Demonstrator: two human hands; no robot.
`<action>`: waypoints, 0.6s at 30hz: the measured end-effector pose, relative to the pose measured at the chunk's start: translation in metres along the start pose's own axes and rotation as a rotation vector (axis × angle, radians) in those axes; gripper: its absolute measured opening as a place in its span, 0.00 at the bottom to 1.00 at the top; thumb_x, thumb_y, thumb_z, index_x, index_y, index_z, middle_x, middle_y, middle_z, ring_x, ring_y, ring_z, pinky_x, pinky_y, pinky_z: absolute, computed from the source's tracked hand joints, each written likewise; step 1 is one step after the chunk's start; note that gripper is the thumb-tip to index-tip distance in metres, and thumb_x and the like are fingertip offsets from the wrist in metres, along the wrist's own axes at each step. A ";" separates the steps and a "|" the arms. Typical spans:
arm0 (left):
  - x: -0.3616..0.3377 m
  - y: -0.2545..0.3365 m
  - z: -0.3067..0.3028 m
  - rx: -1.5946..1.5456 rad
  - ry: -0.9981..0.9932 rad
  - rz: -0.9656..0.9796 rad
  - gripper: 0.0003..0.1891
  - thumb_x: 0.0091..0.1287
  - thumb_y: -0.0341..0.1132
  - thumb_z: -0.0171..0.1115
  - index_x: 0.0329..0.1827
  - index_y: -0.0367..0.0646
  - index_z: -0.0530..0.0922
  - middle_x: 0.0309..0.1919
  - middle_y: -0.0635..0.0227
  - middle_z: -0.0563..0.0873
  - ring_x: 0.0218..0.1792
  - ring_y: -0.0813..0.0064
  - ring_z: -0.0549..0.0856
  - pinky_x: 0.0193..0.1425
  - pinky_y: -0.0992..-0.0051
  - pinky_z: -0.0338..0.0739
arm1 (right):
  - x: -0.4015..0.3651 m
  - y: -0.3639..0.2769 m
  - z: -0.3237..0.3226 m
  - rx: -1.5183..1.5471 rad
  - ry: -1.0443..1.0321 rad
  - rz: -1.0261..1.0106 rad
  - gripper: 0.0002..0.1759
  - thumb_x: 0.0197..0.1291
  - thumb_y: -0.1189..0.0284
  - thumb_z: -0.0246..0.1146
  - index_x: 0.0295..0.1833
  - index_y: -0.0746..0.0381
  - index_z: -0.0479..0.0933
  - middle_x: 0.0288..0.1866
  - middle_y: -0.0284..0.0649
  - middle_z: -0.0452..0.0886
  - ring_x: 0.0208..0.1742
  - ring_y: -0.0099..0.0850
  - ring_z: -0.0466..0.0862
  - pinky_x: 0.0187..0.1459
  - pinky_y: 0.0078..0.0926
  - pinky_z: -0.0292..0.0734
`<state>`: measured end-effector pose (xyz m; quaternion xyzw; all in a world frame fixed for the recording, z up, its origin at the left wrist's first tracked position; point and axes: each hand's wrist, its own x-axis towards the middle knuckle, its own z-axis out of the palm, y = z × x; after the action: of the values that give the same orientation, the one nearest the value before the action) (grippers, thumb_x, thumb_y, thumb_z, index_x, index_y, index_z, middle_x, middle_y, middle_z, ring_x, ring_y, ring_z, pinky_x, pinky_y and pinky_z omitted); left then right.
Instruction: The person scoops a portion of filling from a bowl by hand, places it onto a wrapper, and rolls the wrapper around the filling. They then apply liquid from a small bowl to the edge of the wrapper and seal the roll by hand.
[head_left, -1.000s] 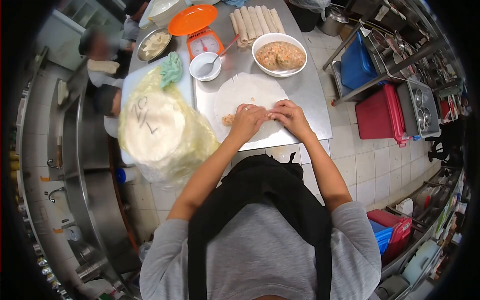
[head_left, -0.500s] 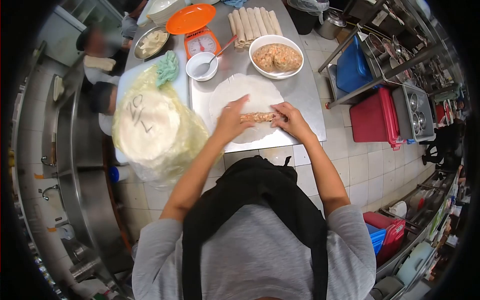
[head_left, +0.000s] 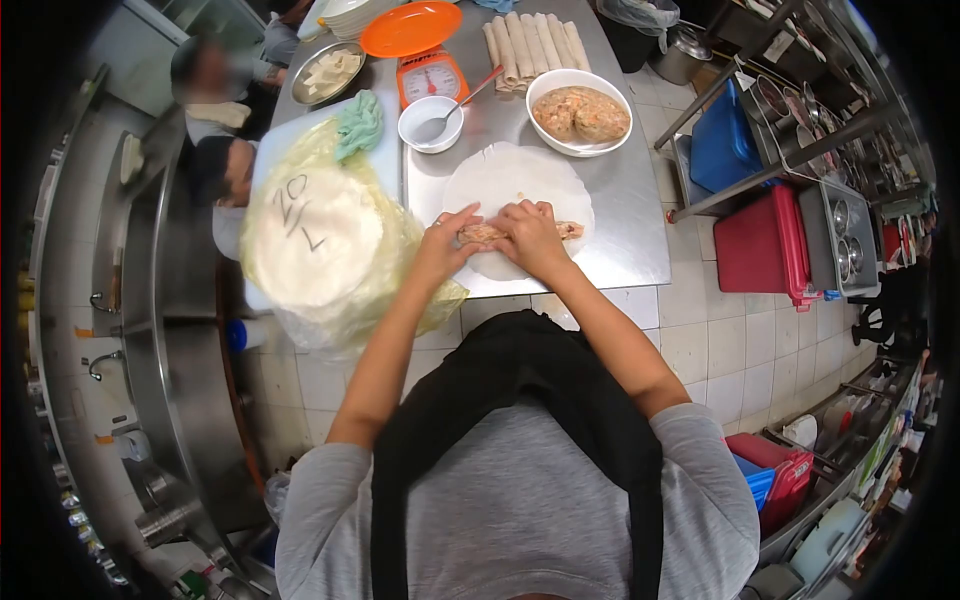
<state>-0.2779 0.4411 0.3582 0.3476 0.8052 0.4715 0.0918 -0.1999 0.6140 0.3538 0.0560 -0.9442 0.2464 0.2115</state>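
A round wrapper (head_left: 520, 172) is spread flat on the steel table (head_left: 625, 245), near its front edge. Across the wrapper's near half a strip of filling (head_left: 570, 229) is laid, running left to right. The left hand (head_left: 443, 248) is set on the strip's left end with the fingers spread and pressed down – nothing is enclosed by it. The right hand (head_left: 530, 236) is curled over the middle of the strip, touching the left hand; whether anything is pinched beneath it cannot be told, since the fingertips are hidden.

Just beyond the wrapper a white bowl of filling (head_left: 580, 112) is seen, and to its left a small bowl (head_left: 428, 124) with a spoon in it. Behind these an orange scale (head_left: 428, 76) is placed, and beside it a row of finished rolls (head_left: 530, 45). At the left of the hands – touching the left forearm – a plastic bag of wrappers (head_left: 315, 235) is stacked, with a green cloth (head_left: 360, 122) at its far end.
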 end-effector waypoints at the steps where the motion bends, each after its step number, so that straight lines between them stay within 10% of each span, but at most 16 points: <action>1: 0.001 -0.003 -0.001 0.034 -0.052 -0.037 0.33 0.50 0.26 0.73 0.63 0.45 0.73 0.49 0.64 0.85 0.47 0.68 0.82 0.55 0.73 0.76 | 0.002 -0.001 -0.004 0.000 -0.001 -0.002 0.14 0.42 0.64 0.71 0.37 0.55 0.84 0.36 0.32 0.78 0.46 0.31 0.75 0.51 0.38 0.61; 4: -0.002 0.005 -0.004 0.041 -0.068 -0.065 0.32 0.51 0.27 0.73 0.62 0.45 0.75 0.53 0.63 0.83 0.51 0.66 0.81 0.57 0.71 0.75 | 0.008 0.014 -0.017 0.031 -0.121 0.023 0.12 0.45 0.64 0.70 0.36 0.57 0.84 0.36 0.36 0.80 0.44 0.33 0.78 0.50 0.38 0.64; 6: 0.000 0.008 -0.007 0.017 -0.032 -0.056 0.30 0.51 0.28 0.73 0.61 0.44 0.76 0.55 0.62 0.81 0.53 0.64 0.80 0.58 0.71 0.74 | 0.013 0.047 -0.020 0.442 0.168 0.394 0.11 0.48 0.65 0.70 0.36 0.59 0.84 0.37 0.40 0.82 0.41 0.37 0.80 0.49 0.38 0.68; 13: 0.013 0.008 -0.005 0.089 0.136 0.120 0.21 0.56 0.31 0.70 0.54 0.42 0.80 0.55 0.59 0.81 0.58 0.61 0.78 0.60 0.68 0.72 | 0.029 0.052 -0.017 0.055 -0.087 0.309 0.09 0.48 0.65 0.69 0.34 0.58 0.84 0.35 0.41 0.82 0.40 0.39 0.81 0.48 0.40 0.70; 18: 0.010 0.011 -0.005 0.114 0.094 0.141 0.18 0.57 0.30 0.68 0.52 0.40 0.79 0.53 0.58 0.80 0.54 0.57 0.78 0.59 0.66 0.72 | 0.018 0.072 -0.041 0.344 0.011 0.433 0.06 0.50 0.68 0.66 0.29 0.58 0.83 0.33 0.38 0.80 0.43 0.38 0.78 0.46 0.41 0.68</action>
<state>-0.2829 0.4475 0.3719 0.3856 0.8077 0.4460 0.0006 -0.2163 0.6967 0.3619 -0.1133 -0.8773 0.4427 0.1463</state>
